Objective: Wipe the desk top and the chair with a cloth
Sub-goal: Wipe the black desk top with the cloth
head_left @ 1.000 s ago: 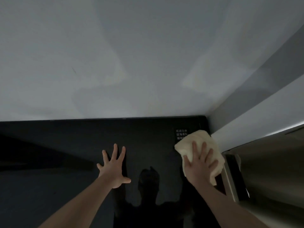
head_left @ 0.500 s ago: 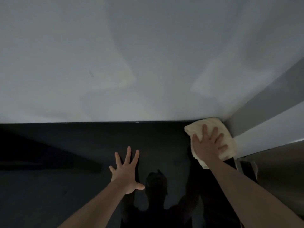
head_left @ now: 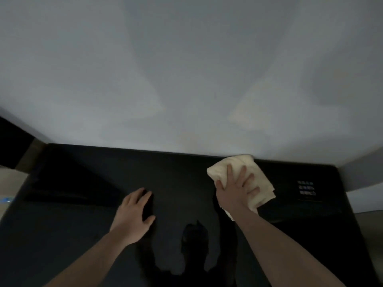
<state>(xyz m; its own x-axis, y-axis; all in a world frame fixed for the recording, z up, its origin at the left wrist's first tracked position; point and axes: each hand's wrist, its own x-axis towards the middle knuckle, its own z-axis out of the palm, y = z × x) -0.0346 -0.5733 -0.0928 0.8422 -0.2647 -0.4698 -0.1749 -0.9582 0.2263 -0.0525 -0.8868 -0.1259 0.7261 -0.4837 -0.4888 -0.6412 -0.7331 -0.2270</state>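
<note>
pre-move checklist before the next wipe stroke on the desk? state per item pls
1. Cloth under the right hand, flat on the desk top: ok.
2. Fingers spread over the cloth, pressing it down: ok.
3. Left hand resting on the desk top, apart from the cloth: ok.
4. Path to the left along the back edge free of objects: ok, only bare dark surface shows.
5. Cloth reaches the wall at the back edge: ok, its top corner sits at the wall line.
6. Right area around the white printed label already wiped: cannot tell.
</note>
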